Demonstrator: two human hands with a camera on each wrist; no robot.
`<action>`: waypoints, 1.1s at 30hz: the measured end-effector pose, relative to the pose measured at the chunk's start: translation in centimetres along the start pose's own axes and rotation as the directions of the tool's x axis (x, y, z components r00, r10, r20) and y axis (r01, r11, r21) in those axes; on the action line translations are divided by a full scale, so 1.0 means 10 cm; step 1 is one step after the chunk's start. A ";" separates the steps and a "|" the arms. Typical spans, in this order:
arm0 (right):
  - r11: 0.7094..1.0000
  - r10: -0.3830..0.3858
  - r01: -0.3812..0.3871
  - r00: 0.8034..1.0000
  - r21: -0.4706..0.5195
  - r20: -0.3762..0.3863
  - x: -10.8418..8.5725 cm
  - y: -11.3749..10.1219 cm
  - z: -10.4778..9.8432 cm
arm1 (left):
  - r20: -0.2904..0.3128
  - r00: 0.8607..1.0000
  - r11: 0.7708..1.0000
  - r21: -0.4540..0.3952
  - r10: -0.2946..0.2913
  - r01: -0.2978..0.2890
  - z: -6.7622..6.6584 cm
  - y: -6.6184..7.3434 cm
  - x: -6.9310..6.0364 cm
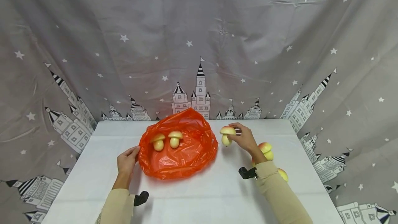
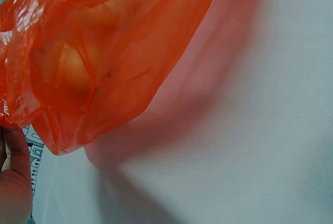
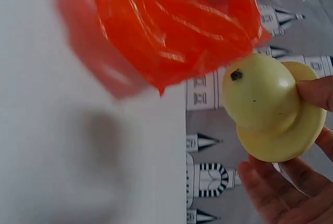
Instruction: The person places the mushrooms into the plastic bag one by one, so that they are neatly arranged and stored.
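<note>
My left hand [image 1: 126, 163] pinches the left rim of an orange-red plastic bag [image 1: 174, 168], which stands wide open on the table. Two toy mushrooms, one tilted [image 1: 158, 143] and one more upright [image 1: 175, 139], lie inside toward the left. Just right of the bag, my right hand [image 1: 244, 138] holds another yellow mushroom [image 1: 227, 134] with a reddish cap, off the table. In the right wrist view its pale round stem [image 3: 260, 91] faces the camera, thumb and fingers on the cap. Through the bag wall [image 2: 130, 73], the left wrist view shows a blurred mushroom.
More mushrooms [image 1: 266, 150] lie at the right of the white table [image 1: 199, 210], partly behind my right arm; another [image 1: 283, 174] shows past the sleeve. A grey curtain [image 1: 199, 27] printed with castles and stars hangs behind the table and along both sides.
</note>
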State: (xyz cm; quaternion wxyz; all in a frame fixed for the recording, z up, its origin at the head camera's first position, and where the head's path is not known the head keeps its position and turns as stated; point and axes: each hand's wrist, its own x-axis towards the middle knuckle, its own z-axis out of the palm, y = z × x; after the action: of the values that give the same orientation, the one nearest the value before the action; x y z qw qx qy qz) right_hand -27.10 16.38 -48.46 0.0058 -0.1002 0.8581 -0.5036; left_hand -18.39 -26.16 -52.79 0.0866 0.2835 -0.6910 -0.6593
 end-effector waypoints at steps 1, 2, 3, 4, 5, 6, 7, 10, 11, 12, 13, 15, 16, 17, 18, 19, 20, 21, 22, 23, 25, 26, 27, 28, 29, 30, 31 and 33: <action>1.000 -0.003 0.003 1.000 0.005 -0.001 0.00 -0.02 0.03 | 0.001 1.000 1.000 0.002 0.001 -0.001 0.00 0.00 0.00; 1.000 -0.006 0.006 1.000 0.012 -0.002 0.01 -0.03 0.06 | 0.002 1.000 1.000 0.005 -0.001 0.001 0.01 0.00 0.01; 1.000 -0.009 0.009 1.000 0.018 -0.003 0.01 -0.05 0.08 | 0.002 1.000 1.000 0.009 0.000 0.000 0.01 0.00 0.01; 1.000 -0.018 0.018 1.000 0.023 -0.003 0.02 -0.07 0.10 | 0.002 1.000 1.000 0.009 0.001 -0.001 0.01 0.00 0.01; 0.999 -0.021 0.021 1.000 0.031 -0.008 0.02 -0.09 0.12 | 0.004 1.000 1.000 0.012 0.001 -0.001 0.02 0.01 0.01; 0.999 -0.027 0.027 1.000 0.039 -0.009 0.03 -0.10 0.14 | 0.005 1.000 1.000 0.012 0.000 0.000 0.02 0.01 0.01; 0.998 -0.034 0.034 0.999 0.044 -0.011 0.04 -0.11 0.15 | 0.007 1.000 1.000 0.014 -0.002 0.002 0.03 0.02 0.01; 0.997 -0.041 0.041 0.999 0.064 0.000 0.07 -0.13 0.18 | 0.009 1.000 1.000 0.008 -0.010 0.009 0.04 0.03 0.00; 0.997 -0.035 0.035 0.999 0.070 0.005 0.07 -0.14 0.20 | 0.009 1.000 1.000 0.005 -0.009 0.009 0.04 0.03 0.00; 0.997 -0.035 0.034 0.999 0.076 0.010 0.08 -0.14 0.22 | 0.008 1.000 1.000 0.001 -0.007 0.007 0.04 0.03 0.00; 0.996 -0.034 0.033 0.999 0.079 0.014 0.09 -0.15 0.25 | 0.008 1.000 1.000 0.004 -0.010 0.010 0.04 0.03 0.00; 0.995 -0.023 0.021 1.000 0.094 0.021 0.09 -0.17 0.30 | 0.007 1.000 1.000 0.001 -0.013 0.013 0.04 0.03 0.00; 0.995 -0.019 0.017 1.000 0.098 0.025 0.09 -0.19 0.32 | 0.008 1.000 1.000 0.003 -0.013 0.013 0.04 0.03 0.00; 0.995 -0.015 0.012 0.999 0.102 0.028 0.09 -0.21 0.35 | 0.007 1.000 1.000 0.001 -0.009 0.009 0.04 0.03 -0.01; 0.994 -0.014 0.010 0.999 0.107 0.033 0.09 -0.22 0.38 | 0.006 1.000 1.000 0.001 -0.009 0.009 0.04 0.02 -0.01; 0.993 -0.011 0.006 0.999 0.114 0.037 0.08 -0.24 0.41 | 0.005 1.000 1.000 0.003 -0.009 0.009 0.04 0.02 -0.01; 0.993 -0.011 0.006 0.999 0.121 0.042 0.08 -0.25 0.44 | 0.004 1.000 1.000 0.000 -0.007 0.007 0.04 0.02 -0.01; 0.991 -0.016 0.009 0.999 0.130 0.046 0.08 -0.27 0.47 | 0.003 1.000 1.000 -0.004 -0.005 0.005 0.03 0.01 -0.01; 0.991 -0.021 0.014 0.999 0.131 0.050 0.07 -0.28 0.49 | 0.002 1.000 1.000 -0.006 -0.001 0.001 0.03 0.01 -0.02; 0.991 -0.031 0.023 0.998 0.135 0.054 0.07 -0.28 0.52 | -0.001 1.000 1.000 -0.008 0.003 -0.003 0.03 0.01 -0.02; 0.988 -0.046 0.037 0.997 0.147 0.062 0.08 -0.30 0.58 | -0.002 1.000 1.000 -0.010 -0.004 0.004 0.03 0.01 -0.02; 0.987 -0.055 0.044 0.996 0.155 0.068 0.08 -0.30 0.60 | -0.002 1.000 1.000 -0.010 -0.007 0.007 0.02 0.01 -0.02; 0.986 -0.065 0.052 0.995 0.159 0.077 0.09 -0.30 0.63 | -0.003 1.000 1.000 -0.010 -0.010 0.010 0.02 0.01 -0.02; 0.985 -0.073 0.059 0.993 0.161 0.087 0.09 -0.30 0.66 | -0.004 1.000 1.000 -0.005 -0.015 0.015 0.02 0.01 -0.02; 0.984 -0.080 0.063 0.992 0.164 0.099 0.09 -0.31 0.68 | -0.004 1.000 1.000 0.000 -0.019 0.019 0.02 0.01 -0.02; 0.984 -0.078 0.059 0.991 0.169 0.110 0.10 -0.32 0.70 | -0.002 1.000 1.000 0.003 -0.024 0.024 0.02 0.00 -0.02; 0.984 -0.079 0.058 0.990 0.170 0.121 0.10 -0.33 0.72 | -0.002 1.000 1.000 0.006 -0.024 0.024 0.02 0.00 -0.02; 0.984 -0.084 0.060 0.986 0.165 0.142 0.11 -0.35 0.75 | 0.000 1.000 1.000 0.007 -0.024 0.024 0.02 0.00 -0.01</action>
State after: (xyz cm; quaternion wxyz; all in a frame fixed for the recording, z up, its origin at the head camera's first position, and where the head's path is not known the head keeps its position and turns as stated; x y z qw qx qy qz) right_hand -26.77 8.03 -49.00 0.0595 -0.1677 0.8077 -0.5621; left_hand -18.37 -25.97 -52.80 0.0774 0.2920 -0.6898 -0.6580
